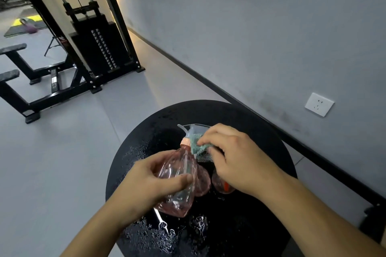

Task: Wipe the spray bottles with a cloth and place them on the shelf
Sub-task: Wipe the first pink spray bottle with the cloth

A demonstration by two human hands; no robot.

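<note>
Notably, no brand, label or legible writing appeared anywhere in the head view.

Item: pink transparent spray bottle (177,175), tilted, held above the round black desk (261,137), its grey trigger head pointing away toward the wall. An orange collar (185,142) sat at its neck.

Item: left hand (146,181), its grip wrapped round the bottle's body, thumb lying across the front, fingers hidden behind the plastic.

Item: right hand (234,158), its grip pinching a teal cloth (198,146) against the bottle's neck just below the trigger; a grey meshed patch of the cloth hung beneath the fingers.

Item: second pink bottle (222,184), lying on the desk under the right wrist, mostly covered; only a rounded part and an orange piece showed. A further pink rounded shape between the two could not be told apart from either bottle.

Item: desk surface, wet, with water drops (160,233) scattered near its front edge; the near rim was cut off by the frame.

Surroundings: black weight machine (98,46) at the rear left, white wall socket (319,104) on the grey wall.
</note>
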